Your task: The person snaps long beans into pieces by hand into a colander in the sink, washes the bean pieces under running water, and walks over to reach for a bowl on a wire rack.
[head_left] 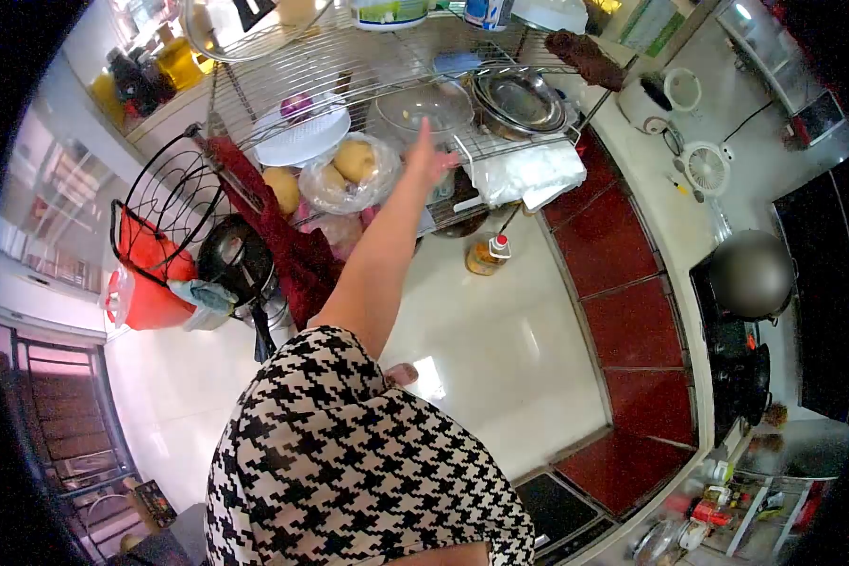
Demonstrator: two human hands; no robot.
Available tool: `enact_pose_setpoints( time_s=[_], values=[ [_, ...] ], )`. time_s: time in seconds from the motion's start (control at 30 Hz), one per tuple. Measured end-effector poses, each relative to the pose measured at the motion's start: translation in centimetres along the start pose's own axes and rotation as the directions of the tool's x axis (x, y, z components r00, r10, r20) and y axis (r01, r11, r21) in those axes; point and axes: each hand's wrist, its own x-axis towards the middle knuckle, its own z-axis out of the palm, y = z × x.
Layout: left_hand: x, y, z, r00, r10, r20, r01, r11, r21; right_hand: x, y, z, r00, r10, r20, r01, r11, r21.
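Note:
My left hand point(428, 160) reaches out to the wire rack point(377, 57), its thumb raised and the other fingers stretched to the right. It looks open and holds nothing that I can see. Right by the thumb is a clear glass bowl point(396, 108); whether they touch I cannot tell. Stacked metal bowls point(521, 99) stand to the right of it. On the left are a clear plastic bag of round yellowish produce point(354, 162) and a white basket point(297, 140) with a purple onion point(296, 107). My right hand is not in view.
White plastic packs point(528, 172) hang over the rack's right edge. An oil bottle point(488, 255) stands on the floor below. A dark red cloth point(283, 236), a black pan point(231, 255) and a red bucket point(151, 292) are at left. The counter point(665, 217) curves along the right.

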Motion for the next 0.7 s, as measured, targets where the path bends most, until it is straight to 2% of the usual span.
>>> enact_pose_setpoints(
  time_s=[0.03,0.13,0.23,0.3,0.37,0.4,0.43,0.47,0.5,0.53,0.57,0.6,0.63,0.67,0.7],
  values=[
    [1.8,-0.8,-0.5,0.999,0.033,-0.01,-0.033,0.999,-0.041,0.2,-0.4,0.1,1.0,0.002,0.009,-0.002,1.0,0.012],
    [5.5,-1.6,-1.6,0.989,0.119,0.086,-0.091,0.958,-0.271,0.7,-1.5,0.1,1.0,-0.013,0.016,0.012,0.999,0.04],
    [3.5,-2.2,-1.5,0.996,0.029,0.083,0.001,0.94,-0.342,1.0,-1.9,-0.2,0.996,-0.087,-0.02,0.088,0.995,0.044],
    [-1.7,-2.6,-0.7,0.999,0.029,0.017,-0.024,0.974,-0.226,1.8,-2.2,-1.3,0.99,-0.126,-0.068,0.127,0.992,0.004],
    [-8.9,-3.3,0.1,0.999,0.011,-0.047,-0.016,0.995,-0.098,3.1,-5.5,-4.9,0.974,-0.167,-0.151,0.152,0.983,-0.107],
    [-12.1,-3.8,0.1,0.999,0.007,0.034,-0.005,0.999,-0.05,3.2,-9.6,-7.9,0.959,-0.1,-0.265,0.139,0.981,0.133],
    [-14.9,-4.3,0.1,0.993,-0.008,0.117,0.008,1.0,-0.003,3.7,-13.2,-11.2,0.878,-0.234,-0.417,0.29,0.954,0.076],
    [-16.9,-4.8,-0.1,0.986,-0.091,0.143,0.078,0.993,0.092,4.3,-16.2,-13.2,0.806,-0.221,-0.55,0.422,0.864,0.273],
    [-18.8,-5.4,-0.3,0.969,-0.18,0.167,0.147,0.971,0.191,4.4,-19.1,-15.5,0.822,-0.161,-0.547,0.378,0.872,0.311],
    [-20.6,-5.9,-0.6,0.943,-0.275,0.189,0.213,0.933,0.291,3.6,-23.4,-17.6,0.718,-0.23,-0.657,0.539,0.781,0.316],
    [-22.1,-6.3,-0.8,0.906,-0.365,0.213,0.269,0.886,0.377,2.9,-26.6,-19.6,0.682,-0.306,-0.664,0.57,0.792,0.221],
    [-23.5,-6.6,-0.8,0.859,-0.455,0.234,0.313,0.829,0.463,3.2,-28.5,-20.3,0.676,-0.341,-0.654,0.601,0.768,0.22],
    [-26.6,-9.7,3.5,0.809,-0.536,0.24,0.335,0.757,0.561,4.4,-26.2,-23.8,0.65,-0.406,-0.642,0.639,0.749,0.173],
    [-28.5,-11.5,5.3,0.74,-0.615,0.271,0.323,0.68,0.658,5.0,-26.1,-25.1,0.679,-0.463,-0.569,0.613,0.784,0.093],
    [-30.0,-13.2,6.4,0.725,-0.63,0.277,0.297,0.65,0.699,6.6,-25.4,-24.9,0.638,-0.526,-0.562,0.667,0.742,0.063]
  ],
)
